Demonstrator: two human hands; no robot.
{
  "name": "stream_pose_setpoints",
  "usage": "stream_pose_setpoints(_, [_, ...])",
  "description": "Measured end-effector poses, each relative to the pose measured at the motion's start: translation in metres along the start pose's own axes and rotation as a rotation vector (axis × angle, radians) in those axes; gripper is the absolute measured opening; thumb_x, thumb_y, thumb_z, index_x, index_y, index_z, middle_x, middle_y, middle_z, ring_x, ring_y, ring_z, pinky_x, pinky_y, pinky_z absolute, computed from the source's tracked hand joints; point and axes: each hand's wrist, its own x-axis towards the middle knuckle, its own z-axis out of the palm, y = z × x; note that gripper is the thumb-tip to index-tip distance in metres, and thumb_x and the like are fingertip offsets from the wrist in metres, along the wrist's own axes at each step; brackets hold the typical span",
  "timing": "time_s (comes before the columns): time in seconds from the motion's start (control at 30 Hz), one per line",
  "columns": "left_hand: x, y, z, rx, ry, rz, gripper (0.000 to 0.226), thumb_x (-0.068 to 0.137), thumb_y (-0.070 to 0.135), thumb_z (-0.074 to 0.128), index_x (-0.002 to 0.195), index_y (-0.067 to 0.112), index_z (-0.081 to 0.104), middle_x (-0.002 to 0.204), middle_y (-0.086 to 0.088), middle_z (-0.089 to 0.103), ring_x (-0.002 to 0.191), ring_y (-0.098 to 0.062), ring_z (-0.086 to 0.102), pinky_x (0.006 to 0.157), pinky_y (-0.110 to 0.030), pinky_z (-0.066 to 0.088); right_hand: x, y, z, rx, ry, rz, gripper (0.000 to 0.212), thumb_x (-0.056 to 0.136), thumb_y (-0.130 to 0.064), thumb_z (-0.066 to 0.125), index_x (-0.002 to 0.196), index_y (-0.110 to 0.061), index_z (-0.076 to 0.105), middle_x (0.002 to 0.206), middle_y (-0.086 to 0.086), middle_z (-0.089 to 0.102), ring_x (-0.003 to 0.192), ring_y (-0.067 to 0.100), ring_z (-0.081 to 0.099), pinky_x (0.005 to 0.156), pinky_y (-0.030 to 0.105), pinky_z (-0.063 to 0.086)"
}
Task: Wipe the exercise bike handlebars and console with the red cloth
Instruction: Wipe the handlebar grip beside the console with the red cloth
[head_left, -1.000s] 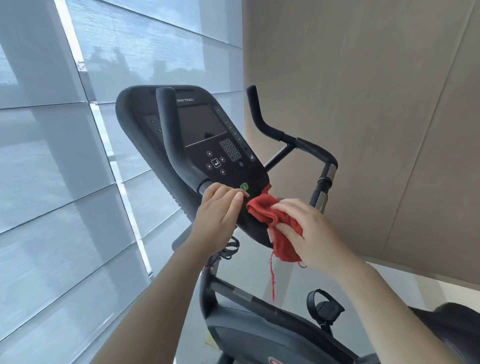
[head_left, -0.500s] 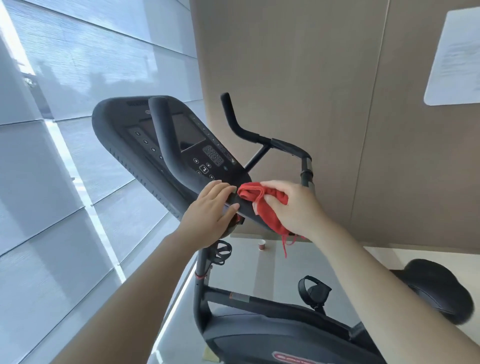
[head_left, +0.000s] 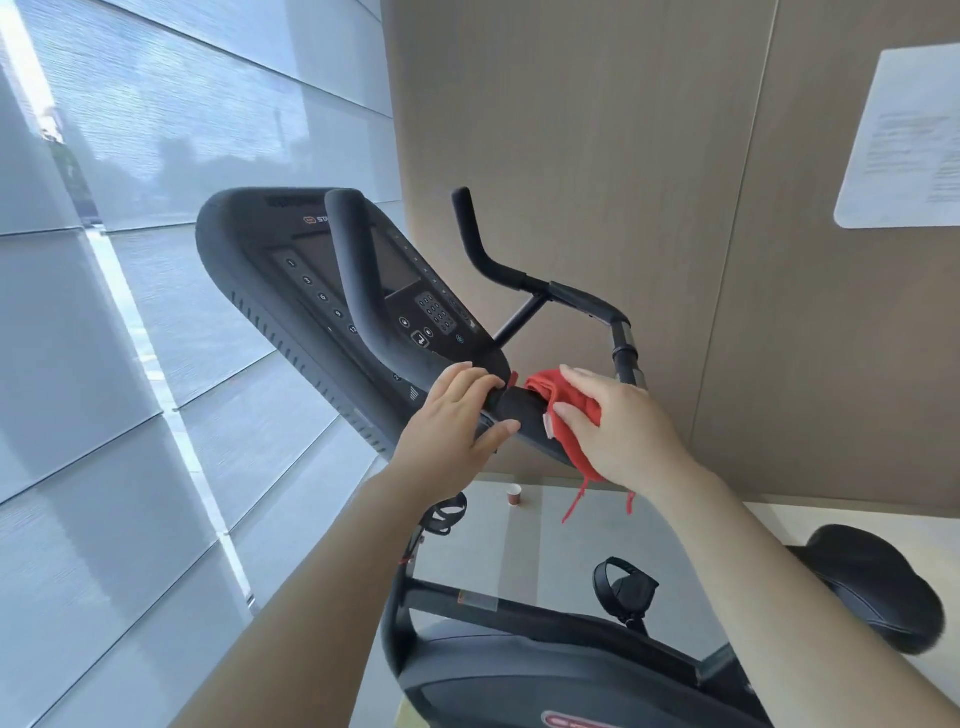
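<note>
The black exercise bike console (head_left: 291, 270) tilts up at centre left, with a dark screen and keypad. A thick left handlebar (head_left: 353, 270) rises in front of it; the thinner right handlebar (head_left: 483, 260) bends up behind. My left hand (head_left: 452, 421) grips the lower end of the left handlebar near the console's bottom edge. My right hand (head_left: 618, 421) holds the bunched red cloth (head_left: 576, 415) against the console's lower right edge, with loose threads hanging below.
Window blinds fill the left side. A beige wall panel stands behind the bike, with a white notice (head_left: 909, 135) at the upper right. The black saddle (head_left: 872, 587) is at the lower right, a pedal strap (head_left: 623, 582) below, and a small paper cup (head_left: 514, 494) sits on the floor.
The view has swung right, revealing the notice and saddle. My right hand and the cloth slid a little right along the console's lower edge. My left hand keeps its hold.
</note>
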Motion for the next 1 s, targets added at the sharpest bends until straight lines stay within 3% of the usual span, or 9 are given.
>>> stream_pose_setpoints(0.1, [-0.001,0.000,0.000,0.017,0.000,0.002,0.056,0.088,0.054,0.041,0.131,0.017,0.045,0.135,0.004,0.044,0.138,-0.013,0.020,0.111,-0.028,0.022,-0.001,0.005,-0.001,-0.065,-0.042,-0.034,0.038,0.093,-0.034,0.049,0.129,-0.022,0.053,0.132,-0.005,0.055,0.117,0.023,0.052,0.094,0.033,0.043])
stream_pose_setpoints(0.27, [-0.002,-0.001,-0.004,0.058,-0.022,0.019,0.073,0.080,0.066,0.021,0.131,0.019,0.045,0.135,0.006,0.045,0.137,-0.013,0.023,0.109,-0.030,0.026,-0.014,0.014,-0.004,0.085,0.078,-0.034,0.016,0.086,-0.022,0.061,0.101,-0.023,0.067,0.106,-0.007,0.065,0.099,0.017,0.059,0.084,0.026,0.043])
stream_pose_setpoints(0.4, [0.001,-0.007,-0.022,0.139,-0.040,0.059,0.047,0.094,0.044,0.041,0.135,0.021,0.043,0.140,0.007,0.043,0.137,-0.014,0.030,0.106,-0.038,0.038,-0.016,0.004,-0.005,0.152,0.212,-0.051,0.011,0.085,-0.017,0.062,0.093,-0.021,0.068,0.100,-0.009,0.065,0.091,0.012,0.059,0.080,0.021,0.041])
stream_pose_setpoints(0.5, [-0.003,-0.012,-0.030,0.174,0.044,0.056,0.045,0.093,0.031,0.051,0.135,0.016,0.045,0.141,0.001,0.046,0.138,-0.020,0.033,0.103,-0.043,0.042,-0.013,-0.017,-0.002,0.172,0.278,-0.115,0.012,0.086,-0.019,0.061,0.096,-0.020,0.068,0.107,-0.008,0.065,0.096,0.012,0.059,0.083,0.022,0.043])
stream_pose_setpoints(0.6, [-0.008,-0.015,-0.027,0.181,0.011,0.027,0.049,0.093,0.032,0.051,0.139,0.015,0.041,0.145,0.001,0.042,0.141,-0.019,0.026,0.107,-0.043,0.038,-0.012,-0.029,0.011,0.028,0.076,-0.115,0.031,0.089,-0.030,0.058,0.120,-0.027,0.059,0.131,-0.010,0.055,0.117,0.017,0.050,0.096,0.037,0.043])
stream_pose_setpoints(0.67, [-0.010,-0.015,-0.023,0.171,0.001,0.029,0.051,0.094,0.032,0.050,0.140,0.014,0.039,0.146,0.002,0.040,0.143,-0.018,0.021,0.113,-0.038,0.029,-0.014,-0.026,0.017,-0.101,0.001,-0.120,0.042,0.091,-0.035,0.054,0.132,-0.032,0.048,0.139,-0.012,0.048,0.123,0.019,0.044,0.097,0.044,0.043])
stream_pose_setpoints(0.87, [-0.011,-0.016,-0.017,0.151,0.045,0.026,0.051,0.092,0.035,0.052,0.138,0.015,0.042,0.143,0.003,0.041,0.143,-0.019,0.020,0.113,-0.029,0.020,-0.027,-0.011,0.019,0.003,0.152,-0.164,0.025,0.087,-0.027,0.060,0.112,-0.028,0.063,0.121,-0.012,0.060,0.108,0.016,0.053,0.090,0.039,0.046])
stream_pose_setpoints(1.0, [-0.010,-0.018,-0.018,0.151,-0.003,0.010,0.049,0.094,0.035,0.049,0.140,0.021,0.038,0.144,0.007,0.037,0.144,-0.016,0.016,0.112,-0.038,0.031,-0.041,0.010,0.014,0.112,0.201,-0.106,0.025,0.085,-0.026,0.064,0.109,-0.031,0.064,0.118,-0.019,0.059,0.110,0.012,0.053,0.091,0.028,0.040])
